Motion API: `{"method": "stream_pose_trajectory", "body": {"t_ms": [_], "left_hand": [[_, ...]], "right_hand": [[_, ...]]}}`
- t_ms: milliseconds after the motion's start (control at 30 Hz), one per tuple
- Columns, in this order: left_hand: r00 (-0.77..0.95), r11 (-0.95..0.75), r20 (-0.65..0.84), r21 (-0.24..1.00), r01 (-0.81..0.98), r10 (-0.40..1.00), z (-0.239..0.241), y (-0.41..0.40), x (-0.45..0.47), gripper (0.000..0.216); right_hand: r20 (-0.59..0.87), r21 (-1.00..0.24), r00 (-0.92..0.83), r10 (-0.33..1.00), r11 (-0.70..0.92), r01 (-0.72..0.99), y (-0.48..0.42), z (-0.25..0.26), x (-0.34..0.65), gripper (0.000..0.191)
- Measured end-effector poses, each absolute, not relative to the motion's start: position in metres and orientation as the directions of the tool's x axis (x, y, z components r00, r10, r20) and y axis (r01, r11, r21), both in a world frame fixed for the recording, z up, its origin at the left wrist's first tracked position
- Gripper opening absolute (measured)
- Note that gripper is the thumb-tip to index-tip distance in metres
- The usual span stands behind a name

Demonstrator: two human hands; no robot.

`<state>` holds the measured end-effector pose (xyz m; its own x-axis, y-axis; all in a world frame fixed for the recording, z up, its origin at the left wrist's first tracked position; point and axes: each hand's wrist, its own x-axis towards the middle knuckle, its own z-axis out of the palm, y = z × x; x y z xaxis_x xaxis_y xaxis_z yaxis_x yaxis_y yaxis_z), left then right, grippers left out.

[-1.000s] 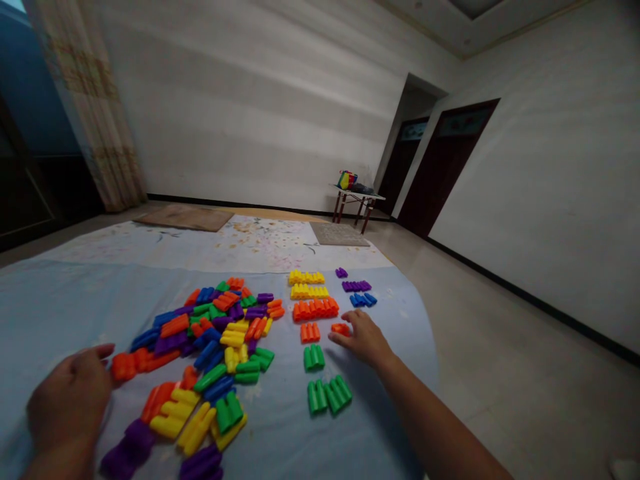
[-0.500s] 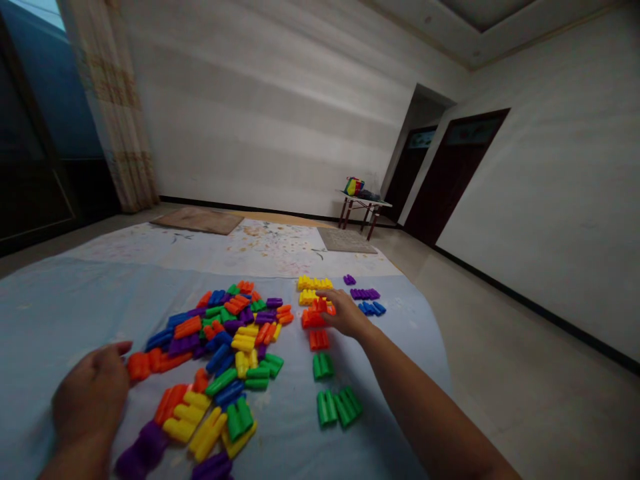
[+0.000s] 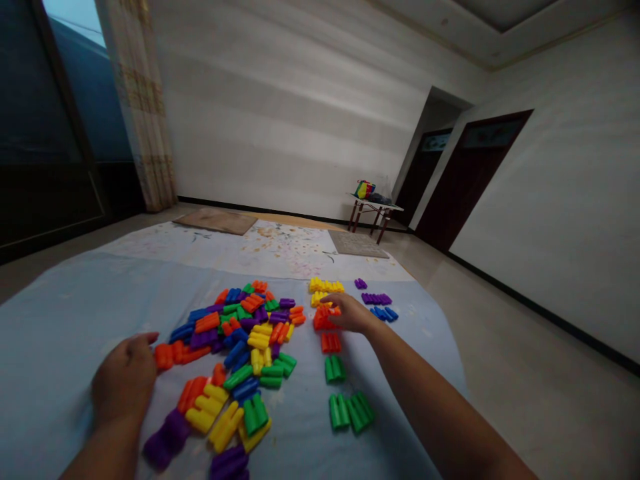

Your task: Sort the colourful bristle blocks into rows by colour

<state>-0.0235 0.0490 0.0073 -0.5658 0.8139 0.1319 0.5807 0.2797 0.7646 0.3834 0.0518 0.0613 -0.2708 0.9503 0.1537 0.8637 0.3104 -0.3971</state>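
Observation:
My right hand [image 3: 351,313] reaches across the pale blue sheet [image 3: 75,313] and rests on a row of orange blocks [image 3: 323,319]; its fingers curl down onto the blocks. My left hand [image 3: 125,380] lies near the sheet's front left, fingers curled, touching an orange block [image 3: 167,355] at the edge of a mixed pile of coloured blocks [image 3: 240,340]. Sorted groups lie right of the pile: yellow blocks [image 3: 325,287], a small orange group [image 3: 331,343], green blocks [image 3: 335,369] and more green blocks [image 3: 351,410], purple blocks [image 3: 376,298], blue blocks [image 3: 384,313].
The sheet covers a floor; bare tiles [image 3: 525,373] lie to the right. Two mats [image 3: 357,244] sit beyond the sheet. A small table [image 3: 374,208] with a colourful bag stands by the far wall near dark doors [image 3: 465,180]. A curtain [image 3: 143,113] hangs at left.
My right hand moved away from me, from a single orange block near the small orange group up onto the orange row. The left hand stayed by the orange block. The view shifted left.

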Motion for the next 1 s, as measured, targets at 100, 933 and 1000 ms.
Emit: {"method": "stream_pose_trajectory", "body": {"t_ms": [100, 933, 1000], "left_hand": [[-0.567, 0.277, 0.136, 0.766, 0.580, 0.812, 0.010, 0.048, -0.022, 0.046], [-0.567, 0.290, 0.102, 0.778, 0.558, 0.817, 0.015, 0.044, -0.019, 0.046], [-0.564, 0.288, 0.105, 0.776, 0.562, 0.819, 0.015, 0.044, -0.019, 0.046]], "right_hand": [[0.211, -0.406, -0.257, 0.943, 0.324, 0.855, 0.051, 0.064, 0.376, 0.042], [0.087, -0.122, -0.533, 0.841, 0.540, 0.833, 0.021, 0.064, 0.287, 0.033], [0.079, -0.151, -0.532, 0.843, 0.538, 0.829, 0.020, 0.062, 0.289, 0.033]]}}
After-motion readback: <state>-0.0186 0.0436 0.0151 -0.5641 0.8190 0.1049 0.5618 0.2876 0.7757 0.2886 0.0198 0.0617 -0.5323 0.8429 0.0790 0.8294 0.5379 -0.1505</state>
